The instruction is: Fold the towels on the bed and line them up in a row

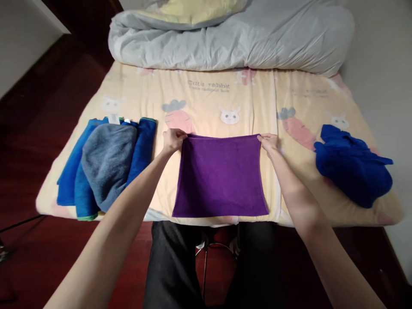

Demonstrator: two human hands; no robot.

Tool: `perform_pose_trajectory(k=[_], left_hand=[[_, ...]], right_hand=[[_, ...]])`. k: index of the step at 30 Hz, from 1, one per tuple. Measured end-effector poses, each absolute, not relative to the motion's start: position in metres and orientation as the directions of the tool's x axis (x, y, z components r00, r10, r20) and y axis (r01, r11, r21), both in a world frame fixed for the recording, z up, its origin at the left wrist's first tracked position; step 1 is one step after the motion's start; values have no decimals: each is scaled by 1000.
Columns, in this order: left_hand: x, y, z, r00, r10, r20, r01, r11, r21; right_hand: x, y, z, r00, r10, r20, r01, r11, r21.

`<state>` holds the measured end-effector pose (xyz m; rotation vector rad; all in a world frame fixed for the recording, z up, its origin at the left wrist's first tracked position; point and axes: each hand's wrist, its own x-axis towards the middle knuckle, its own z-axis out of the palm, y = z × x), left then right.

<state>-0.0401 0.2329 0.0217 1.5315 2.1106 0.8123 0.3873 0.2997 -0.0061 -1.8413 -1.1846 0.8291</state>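
A purple towel (222, 176) lies spread in a near-rectangle at the bed's front edge, its near side close to my knees. My left hand (174, 140) pinches its far left corner, and my right hand (268, 141) pinches the far right corner. Between the two hands the far edge runs almost straight, sagging slightly. To the left, a grey-blue cloth (109, 163) rests on top of several blue towels (69, 180), some with green edging and a white label. A crumpled blue cloth (354, 167) sits in a heap at the right.
The bed (206, 101) has a pale yellow sheet with rabbits and carrots. Across its back lies a bunched grey quilt (225, 43). Dark red floor (41, 103) shows at the left, a white wall (383, 86) at the right. Thin metal legs (205, 266) stand below, between my legs.
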Motion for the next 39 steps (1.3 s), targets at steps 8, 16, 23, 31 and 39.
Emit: perform_pose_trajectory(k=[8, 16, 23, 31, 39], left_hand=[[13, 190, 14, -81, 973, 214, 834, -52, 550], [17, 165, -8, 55, 987, 149, 846, -125, 518], [70, 89, 11, 240, 963, 122, 829, -268, 491], [57, -45, 7, 116, 989, 97, 859, -148, 489], [32, -83, 4, 148, 985, 93, 835, -175, 521]], right_hand=[[335, 235, 19, 3, 964, 264, 829, 146, -540], [334, 213, -6, -303, 952, 41, 854, 291, -431], [299, 136, 13, -487, 872, 51, 799, 468, -379], [352, 15, 9, -432, 898, 85, 817, 430, -384], [382, -34, 0, -284, 943, 174, 851, 331, -406]])
